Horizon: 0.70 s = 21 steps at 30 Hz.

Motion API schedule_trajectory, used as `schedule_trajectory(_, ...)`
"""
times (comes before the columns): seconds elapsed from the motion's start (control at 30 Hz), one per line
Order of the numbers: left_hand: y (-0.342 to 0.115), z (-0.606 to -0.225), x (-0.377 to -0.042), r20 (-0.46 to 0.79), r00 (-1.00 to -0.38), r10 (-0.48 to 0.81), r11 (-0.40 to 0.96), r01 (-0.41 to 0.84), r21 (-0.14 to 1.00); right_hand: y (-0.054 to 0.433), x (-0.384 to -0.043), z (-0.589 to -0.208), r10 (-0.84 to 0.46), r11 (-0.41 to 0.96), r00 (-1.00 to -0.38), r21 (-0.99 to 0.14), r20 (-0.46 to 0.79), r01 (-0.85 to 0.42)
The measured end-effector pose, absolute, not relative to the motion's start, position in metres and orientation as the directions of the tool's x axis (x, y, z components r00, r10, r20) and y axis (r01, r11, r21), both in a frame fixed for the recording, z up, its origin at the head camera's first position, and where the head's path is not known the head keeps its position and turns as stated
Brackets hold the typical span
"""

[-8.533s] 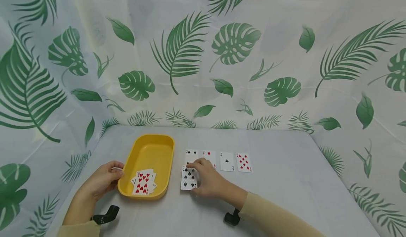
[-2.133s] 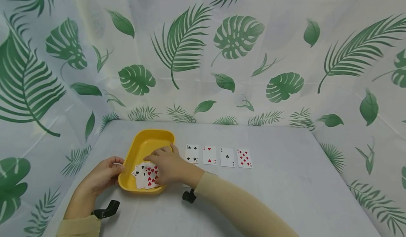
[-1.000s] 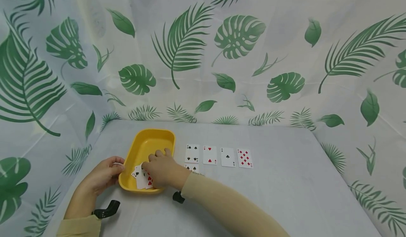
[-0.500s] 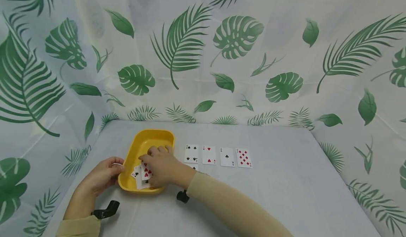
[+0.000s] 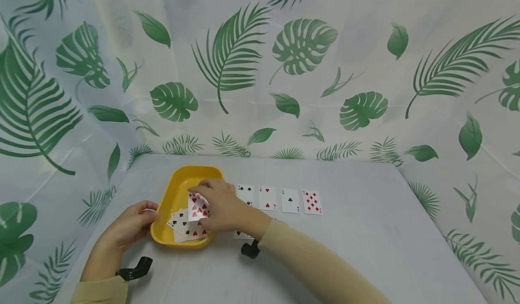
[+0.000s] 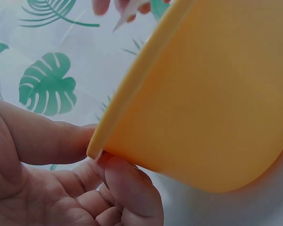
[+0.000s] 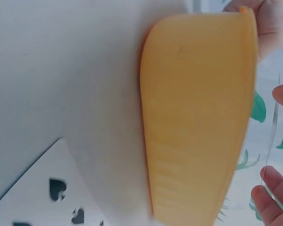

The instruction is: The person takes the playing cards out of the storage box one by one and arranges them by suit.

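- Heart card (image 5: 197, 208) is in your right hand (image 5: 223, 207): your thumb and fingertips grasp its edges, and you have it tilted up over the near part of the tray (image 5: 183, 189).
- Your left hand (image 5: 131, 225) grips the tray by the rim on its left side, thumb on one face and fingers curled against the other.
- The tray, yellow, sits on the white table (image 5: 365, 231), with the loose cards (image 5: 180, 231) overlapping face up inside it, just below the card you hold; both spades and hearts show.
- To the right of the tray you have a row on the table: four of spades (image 5: 245, 189), partly hidden by your right hand, then two of hearts (image 5: 267, 198), black ace (image 5: 290, 201) and eight of diamonds (image 5: 312, 202), side by side and apart.
- Nearer you, below the four, lies a spade card (image 5: 240, 235), mostly covered by your right arm.
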State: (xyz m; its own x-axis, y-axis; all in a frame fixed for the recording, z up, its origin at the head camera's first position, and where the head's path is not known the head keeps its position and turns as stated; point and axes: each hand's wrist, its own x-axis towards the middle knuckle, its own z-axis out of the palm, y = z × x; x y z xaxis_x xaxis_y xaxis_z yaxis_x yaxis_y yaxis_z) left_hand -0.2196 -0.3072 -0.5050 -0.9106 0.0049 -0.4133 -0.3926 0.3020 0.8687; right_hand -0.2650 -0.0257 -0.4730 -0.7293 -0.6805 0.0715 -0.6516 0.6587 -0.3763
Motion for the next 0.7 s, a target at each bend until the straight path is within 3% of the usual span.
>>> schedule_trajectory(0.7,-0.306,-0.506,-0.219,-0.415,-0.91,-0.006,0.303,-0.398,0.866,0.062,-0.24,-0.495,-0.634,0.634,-0.77,-0.52,0.075,-0.573)
